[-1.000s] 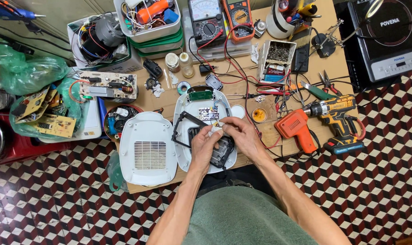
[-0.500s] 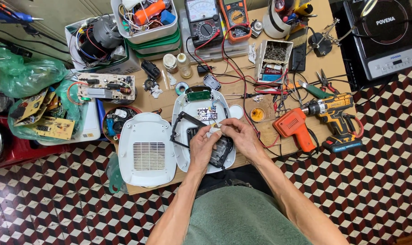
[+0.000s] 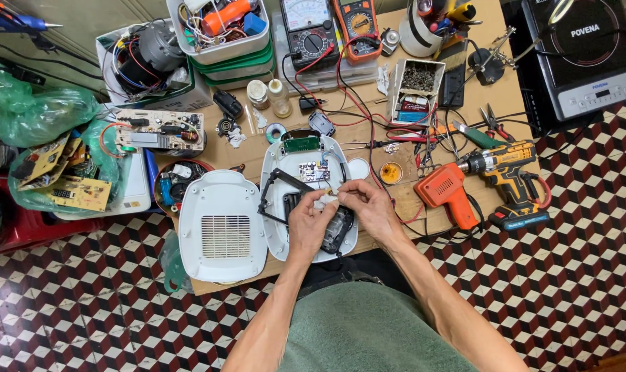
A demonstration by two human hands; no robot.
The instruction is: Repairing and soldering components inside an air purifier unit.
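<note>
Centrally placed appliance: an opened white appliance shell (image 3: 278,207), with wiring and a small circuit board exposed inside, is laid flat near the front edge of the worktop (image 3: 244,148).
Small part: something tiny and pale (image 3: 329,200) is pinched over the middle of the shell; what it is cannot be told.
Left hand (image 3: 307,224): it is rested on the lower half of the shell, with its fingers (image 3: 321,204) closed to a pinch at the small part.
Right hand (image 3: 368,207): it is brought in from the right, its fingers (image 3: 346,193) also drawn together at the same spot, touching the left fingertips.
Cover: a white vented cover (image 3: 221,227) is laid just beside the shell, on its left, overhanging the front edge.
Right of the shell: an orange heat tool (image 3: 447,193) and a yellow cordless drill (image 3: 506,172) are set near each other; a small round tin (image 3: 391,172) is seen between the shell and the orange tool.
Behind the shell: two multimeters (image 3: 306,31) with red and black leads, a box of screws (image 3: 417,79) and two small bottles (image 3: 270,96) are placed.
Left side: a bare circuit board (image 3: 161,131) is laid on the worktop, and more boards are kept in a green plastic bag (image 3: 44,114).
Far right: an induction cooker (image 3: 588,55) is stood on a patterned floor (image 3: 85,310).
</note>
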